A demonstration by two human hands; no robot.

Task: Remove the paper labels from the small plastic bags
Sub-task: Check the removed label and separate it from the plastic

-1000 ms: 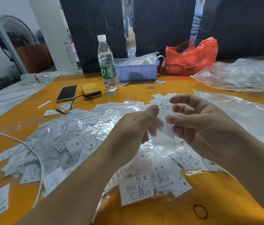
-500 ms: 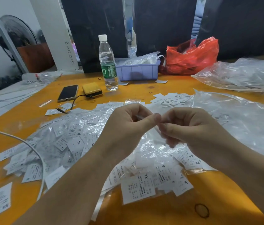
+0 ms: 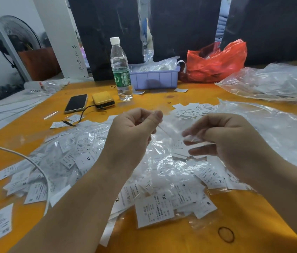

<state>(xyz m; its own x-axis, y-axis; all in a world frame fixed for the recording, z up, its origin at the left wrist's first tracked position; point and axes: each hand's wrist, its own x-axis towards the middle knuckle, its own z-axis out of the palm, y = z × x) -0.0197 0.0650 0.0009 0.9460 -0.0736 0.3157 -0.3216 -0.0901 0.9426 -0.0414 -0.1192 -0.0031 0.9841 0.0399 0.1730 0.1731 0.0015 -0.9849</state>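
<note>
A heap of small clear plastic bags with white paper size labels point(image 3: 155, 209) covers the orange table point(image 3: 180, 240) in front of me. My left hand point(image 3: 133, 132) is raised above the heap and pinches one end of a small clear bag point(image 3: 169, 129) between thumb and forefinger. My right hand point(image 3: 224, 137) is a short way to the right, its fingertips pinching the bag's other end, which is blurred. A pile of loose white labels point(image 3: 193, 109) lies just beyond my hands.
Behind the heap stand a water bottle point(image 3: 121, 70), a purple tray point(image 3: 155, 79) and a red plastic bag point(image 3: 215, 61). A phone point(image 3: 76, 103) and a yellow power bank point(image 3: 103, 100) lie at left. Large clear bags point(image 3: 271, 132) fill the right side. A white cable point(image 3: 34, 165) crosses the left.
My hands met at the middle over the small bag, and have now drawn apart sideways, the left up and left, the right out to the right.
</note>
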